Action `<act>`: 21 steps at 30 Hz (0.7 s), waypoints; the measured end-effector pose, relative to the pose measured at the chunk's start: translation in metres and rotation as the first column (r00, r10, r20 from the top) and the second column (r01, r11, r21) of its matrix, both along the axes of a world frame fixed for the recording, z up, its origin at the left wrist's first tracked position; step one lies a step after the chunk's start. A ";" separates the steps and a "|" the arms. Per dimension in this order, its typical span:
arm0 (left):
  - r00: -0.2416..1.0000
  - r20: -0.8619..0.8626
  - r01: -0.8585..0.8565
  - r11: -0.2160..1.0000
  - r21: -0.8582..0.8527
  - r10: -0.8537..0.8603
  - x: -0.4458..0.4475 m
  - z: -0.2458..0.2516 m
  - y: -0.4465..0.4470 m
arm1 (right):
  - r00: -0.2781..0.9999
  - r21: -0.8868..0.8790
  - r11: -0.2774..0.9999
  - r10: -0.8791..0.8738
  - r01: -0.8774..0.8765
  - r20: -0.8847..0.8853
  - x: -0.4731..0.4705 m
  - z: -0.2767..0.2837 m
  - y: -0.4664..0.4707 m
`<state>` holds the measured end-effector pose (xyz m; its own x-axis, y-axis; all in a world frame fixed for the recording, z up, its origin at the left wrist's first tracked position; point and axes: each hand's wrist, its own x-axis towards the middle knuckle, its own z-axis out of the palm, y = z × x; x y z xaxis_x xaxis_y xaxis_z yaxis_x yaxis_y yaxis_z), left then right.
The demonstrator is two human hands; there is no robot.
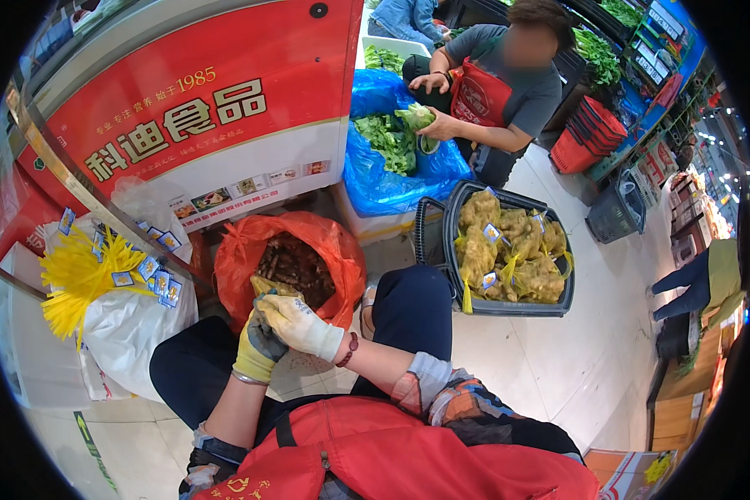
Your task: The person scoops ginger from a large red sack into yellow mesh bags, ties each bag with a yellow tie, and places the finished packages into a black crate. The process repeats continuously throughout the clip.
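My left hand, in a yellow and grey work glove, meets my right hand, in a whitish glove, at the near rim of a red plastic bag. Their fingers close together on a yellow mesh bag, whose lower part and contents are mostly hidden. Inside the red bag lie brown, soil-covered roots that look like ginger. To the right, a black plastic shopping basket holds several filled yellow mesh bags with blue-and-white tags. A bundle of flat yellow mesh bags with similar tags lies at left.
The bundle rests on a white plastic sack. A red-and-white cabinet bearing writing stands ahead. Beyond the roots, a co-worker holds leafy greens over a blue-lined box. Red baskets and a grey basket stand farther right.
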<state>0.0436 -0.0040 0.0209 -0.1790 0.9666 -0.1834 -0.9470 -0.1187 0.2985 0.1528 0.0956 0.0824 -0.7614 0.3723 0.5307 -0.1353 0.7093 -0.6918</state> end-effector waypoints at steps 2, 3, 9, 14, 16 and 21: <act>0.998 0.062 -0.001 1.000 -0.010 0.002 0.004 0.011 0.005 | 0.998 -0.045 0.999 -0.021 0.018 -0.062 0.003 -0.010 0.003; 0.995 0.097 -0.011 1.000 -0.022 0.013 0.003 0.007 0.005 | 0.997 -0.105 0.994 -0.024 0.015 -0.080 0.004 -0.012 0.002; 0.989 0.150 0.026 0.997 -0.074 -0.014 -0.001 0.020 0.005 | 0.998 -0.203 0.977 -0.061 0.059 -0.002 0.010 -0.007 0.005; 0.997 -0.041 -0.071 0.964 -0.257 0.063 -0.003 0.025 0.006 | 0.955 -0.558 0.795 -0.085 0.237 0.286 0.022 0.036 -0.006; 0.994 -0.069 -0.103 0.970 -0.222 0.090 -0.001 0.024 0.003 | 0.908 -0.453 0.850 -0.066 0.269 0.415 0.023 0.039 -0.002; 0.611 -0.783 -0.227 0.973 -0.032 0.116 0.015 0.037 -0.002 | 0.756 -0.192 0.957 -0.042 0.219 0.653 0.021 0.037 0.015</act>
<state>0.0581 -0.0055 0.0582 -0.4680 0.8837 -0.0052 -0.3252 -0.1667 0.9308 0.1736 0.1103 0.1194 -0.8217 0.5409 -0.1798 0.4793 0.4850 -0.7315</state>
